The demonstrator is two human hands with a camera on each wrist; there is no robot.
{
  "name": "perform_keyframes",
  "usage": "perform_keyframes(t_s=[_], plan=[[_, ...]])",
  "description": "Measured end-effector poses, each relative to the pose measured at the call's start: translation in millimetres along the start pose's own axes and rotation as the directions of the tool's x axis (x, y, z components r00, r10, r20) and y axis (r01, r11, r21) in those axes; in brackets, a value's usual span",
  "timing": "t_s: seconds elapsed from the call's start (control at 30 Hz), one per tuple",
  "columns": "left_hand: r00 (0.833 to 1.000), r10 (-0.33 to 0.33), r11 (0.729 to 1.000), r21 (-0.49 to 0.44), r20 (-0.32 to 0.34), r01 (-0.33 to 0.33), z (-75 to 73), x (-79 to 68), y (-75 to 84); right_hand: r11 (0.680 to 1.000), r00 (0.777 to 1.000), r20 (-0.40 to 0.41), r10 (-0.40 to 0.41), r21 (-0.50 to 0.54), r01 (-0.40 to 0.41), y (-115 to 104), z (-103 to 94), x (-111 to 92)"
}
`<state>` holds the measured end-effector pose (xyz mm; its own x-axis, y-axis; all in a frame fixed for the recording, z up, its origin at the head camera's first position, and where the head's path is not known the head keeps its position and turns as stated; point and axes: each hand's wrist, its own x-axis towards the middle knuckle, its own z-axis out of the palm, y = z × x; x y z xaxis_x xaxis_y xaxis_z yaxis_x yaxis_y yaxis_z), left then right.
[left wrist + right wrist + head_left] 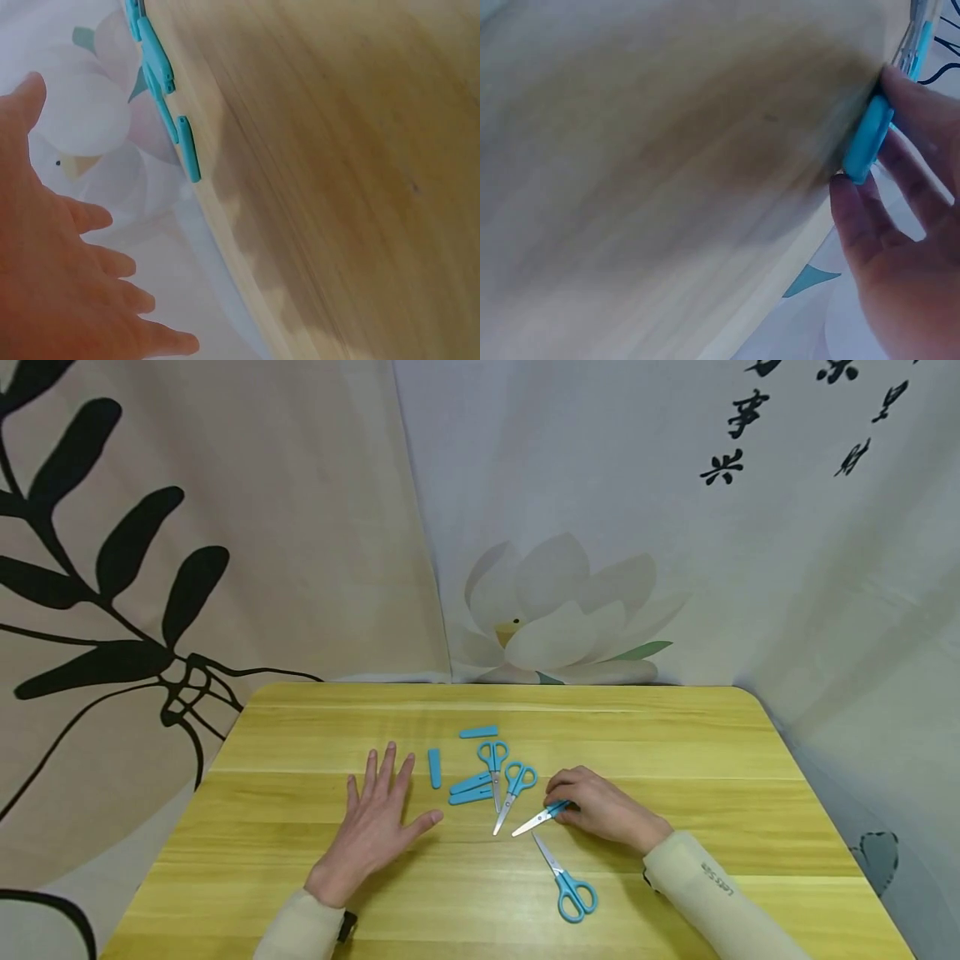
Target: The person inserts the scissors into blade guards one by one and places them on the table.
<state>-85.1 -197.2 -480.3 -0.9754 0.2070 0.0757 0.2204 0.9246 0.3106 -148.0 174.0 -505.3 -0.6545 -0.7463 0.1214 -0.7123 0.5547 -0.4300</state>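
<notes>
My right hand (611,812) pinches a pair of blue-handled scissors (542,818) by the handle, blades pointing left over the table. In the right wrist view, thumb and fingers lie around the blue handle (868,142). My left hand (367,831) is palm down with its fingers spread, left of the scissors, holding nothing. Between the hands lie two more pairs of scissors, one farther back (493,755) and one nearer (520,779), close together. Another pair of scissors (572,893) lies nearer the front, handles toward me.
Several blue blade covers lie near the scissors: one at the back (478,732), one upright in view (434,768) near my left fingertips, and two side by side, the lower cover (470,796) in front. The wooden table (712,752) ends at a printed curtain (337,527).
</notes>
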Motion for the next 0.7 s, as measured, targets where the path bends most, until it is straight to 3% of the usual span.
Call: perform_keyframes(t_s=[0.27, 0.7], plan=[[1.000, -0.015, 1.000, -0.025, -0.013, 0.015, -1.1, 10.8, -0.6, 1.000, 0.999, -0.050, 0.013, -0.003, -0.013, -3, -3.6, -2], [1.000, -0.002, 0.989, -0.148, -0.020, -0.001, 0.8, 35.8, 2.9, 0.998, 0.990, -0.129, 0.062, -0.017, -0.065, -9, -6.9, -18]])
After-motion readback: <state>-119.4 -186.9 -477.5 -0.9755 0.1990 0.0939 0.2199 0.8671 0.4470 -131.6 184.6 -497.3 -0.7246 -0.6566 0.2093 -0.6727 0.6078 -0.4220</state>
